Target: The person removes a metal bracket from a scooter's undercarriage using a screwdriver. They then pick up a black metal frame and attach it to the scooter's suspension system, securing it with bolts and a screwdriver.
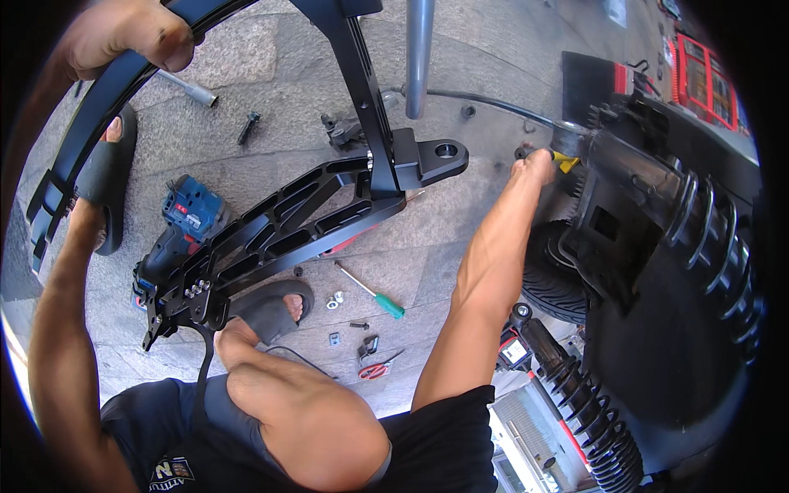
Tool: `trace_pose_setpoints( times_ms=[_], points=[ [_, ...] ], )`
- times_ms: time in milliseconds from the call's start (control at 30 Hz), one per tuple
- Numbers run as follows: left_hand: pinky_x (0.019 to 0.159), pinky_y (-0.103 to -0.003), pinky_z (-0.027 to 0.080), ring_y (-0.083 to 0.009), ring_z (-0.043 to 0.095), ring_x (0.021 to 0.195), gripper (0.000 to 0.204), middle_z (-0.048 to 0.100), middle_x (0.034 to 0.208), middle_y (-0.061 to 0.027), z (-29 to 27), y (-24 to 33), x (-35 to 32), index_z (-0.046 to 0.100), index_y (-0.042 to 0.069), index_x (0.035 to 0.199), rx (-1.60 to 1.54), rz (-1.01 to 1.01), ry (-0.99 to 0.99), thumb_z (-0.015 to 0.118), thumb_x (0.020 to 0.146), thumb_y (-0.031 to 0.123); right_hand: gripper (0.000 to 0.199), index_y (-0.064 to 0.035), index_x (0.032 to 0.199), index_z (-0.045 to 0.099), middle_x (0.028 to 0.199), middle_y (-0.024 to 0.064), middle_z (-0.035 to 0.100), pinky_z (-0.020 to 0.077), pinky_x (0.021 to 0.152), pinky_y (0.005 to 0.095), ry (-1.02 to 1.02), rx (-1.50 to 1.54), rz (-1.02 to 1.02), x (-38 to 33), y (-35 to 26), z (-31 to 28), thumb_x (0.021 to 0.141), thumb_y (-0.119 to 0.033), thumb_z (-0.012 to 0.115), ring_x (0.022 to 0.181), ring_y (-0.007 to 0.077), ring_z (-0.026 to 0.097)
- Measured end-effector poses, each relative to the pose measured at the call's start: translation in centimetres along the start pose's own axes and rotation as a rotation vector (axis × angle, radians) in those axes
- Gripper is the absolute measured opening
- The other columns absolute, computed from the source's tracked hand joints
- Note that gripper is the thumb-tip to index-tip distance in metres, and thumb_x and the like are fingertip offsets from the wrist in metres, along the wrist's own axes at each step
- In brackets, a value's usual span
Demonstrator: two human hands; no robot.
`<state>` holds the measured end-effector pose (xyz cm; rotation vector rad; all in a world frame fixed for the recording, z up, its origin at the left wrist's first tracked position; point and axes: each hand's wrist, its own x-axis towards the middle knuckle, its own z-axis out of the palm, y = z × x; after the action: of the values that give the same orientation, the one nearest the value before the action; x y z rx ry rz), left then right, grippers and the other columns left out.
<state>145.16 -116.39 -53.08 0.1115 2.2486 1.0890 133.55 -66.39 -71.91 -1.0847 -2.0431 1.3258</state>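
Head view, near to far: red-handled scissors (374, 370) and a green-handled screwdriver (371, 293) are seen on the stone floor, lower centre. A blue cordless drill (185, 222) is lying centre-left, partly hidden by the black metal frame (288, 226). Frame's curved bar is gripped by the left hand (131, 37), closed round it, upper left. Right hand (534, 164), centre-right, is closed on a yellow-handled tool (564, 159) at the scooter (657, 214); grip detail can't be told.

Black frame and yellow-handled tool

The curved black frame bar (99, 90) arcs up at upper left, gripped at its top; the yellow-handled tool (564, 160) lies against the black machine housing (625, 189).
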Motion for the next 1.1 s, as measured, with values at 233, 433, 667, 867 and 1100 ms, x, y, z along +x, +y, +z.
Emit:
trace_pose_setpoints(
  times_ms=[233,433,667,867,1100],
  points=[
    [0.099,-0.037,0.041,-0.0242,0.050,0.113,0.092,0.052,0.127,-0.0178,-1.5,0.5,0.7,0.039,-0.007,0.138,-0.420,-0.203,-0.152,0.076,0.057,0.017,0.019,0.0056,0.095,0.051,0.072,0.0138,0.056,0.0480,0.043,0.0346,-0.003,0.018,0.032,2.7,0.2,3.2,0.077,0.006,0.045,0.050,0.0204,0.055],
    [0.101,-0.040,0.040,-0.0264,0.047,0.118,0.094,0.050,0.129,-0.0198,-0.9,0.0,0.0,0.037,-0.006,0.138,-0.089,0.029,-0.053,0.076,0.056,0.018,0.020,0.0054,0.097,0.050,0.072,0.0128,0.056,0.0480,0.043,0.0343,-0.110,0.022,0.002,1.8,1.4,1.3,0.078,0.005,0.046,0.050,0.0198,0.055],
    [0.088,-0.036,0.045,-0.0212,0.052,0.102,0.086,0.054,0.112,-0.0140,-0.6,-3.9,0.4,0.041,-0.002,0.136,-0.145,-0.016,0.025,0.075,0.061,0.023,0.051,0.0024,0.131,0.043,0.071,0.0106,0.056,0.0459,0.044,0.0296,-0.316,-0.322,0.021,-2.7,2.1,-9.6,0.081,0.000,0.053,0.052,0.0173,0.055],
    [0.081,-0.033,0.047,-0.0195,0.053,0.094,0.088,0.055,0.104,-0.0120,-0.3,-9.3,0.7,0.039,0.000,0.139,-0.211,0.029,0.092,0.072,0.062,0.027,0.057,-0.0019,0.140,0.042,0.077,0.0050,0.058,0.0426,0.045,0.0252,-0.519,-0.478,-0.082,-9.3,5.9,-22.7,0.084,-0.004,0.055,0.053,0.0103,0.052],
    [0.073,-0.030,0.050,-0.0174,0.054,0.084,0.090,0.055,0.095,-0.0097,-0.3,-13.2,1.5,0.036,0.004,0.143,-0.241,0.052,0.108,0.069,0.064,0.032,0.059,0.0035,0.142,0.035,0.091,0.0132,0.066,0.0458,0.045,0.0226,-0.428,-0.377,0.216,-23.1,9.2,-40.2,0.087,0.000,0.055,0.059,0.0097,0.056]
  ],
)
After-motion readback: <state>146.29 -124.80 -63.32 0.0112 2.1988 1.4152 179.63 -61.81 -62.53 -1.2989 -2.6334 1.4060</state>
